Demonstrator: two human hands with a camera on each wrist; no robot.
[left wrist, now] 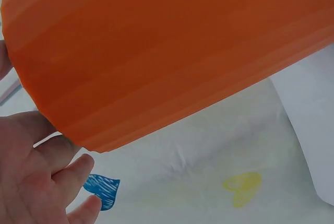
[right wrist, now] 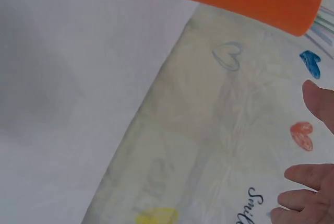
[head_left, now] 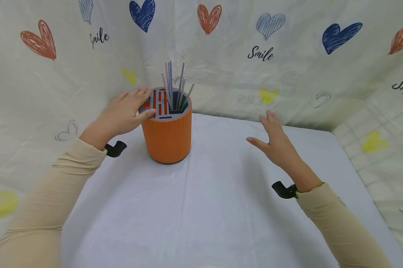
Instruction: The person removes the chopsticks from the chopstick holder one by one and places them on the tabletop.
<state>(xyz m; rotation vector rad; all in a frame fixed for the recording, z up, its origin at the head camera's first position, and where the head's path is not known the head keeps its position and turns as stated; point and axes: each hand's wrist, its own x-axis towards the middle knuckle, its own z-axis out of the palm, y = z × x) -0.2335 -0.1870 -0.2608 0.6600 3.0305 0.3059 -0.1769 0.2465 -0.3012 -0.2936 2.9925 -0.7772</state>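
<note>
An orange ribbed utensil holder [head_left: 168,141] with a grey slotted top [head_left: 160,106] stands upright on the table. Several thin sticks [head_left: 170,80], pale purple, pink and green, rise from its larger opening. My left hand [head_left: 126,111] is at the holder's upper left rim, fingers extended and thumb over the slotted top. In the left wrist view the ribbed orange wall [left wrist: 156,62] fills much of the picture, and the fingers of the left hand [left wrist: 31,166] lie by its rim. My right hand [head_left: 276,143] hovers apart from the holder, fingers spread, holding nothing.
A white cloth covers the table [head_left: 215,208]. Behind it and at both sides hangs a pale curtain [head_left: 228,74] printed with hearts and "Smile". A black strap [head_left: 116,149] is on the left wrist and another black strap [head_left: 284,190] on the right.
</note>
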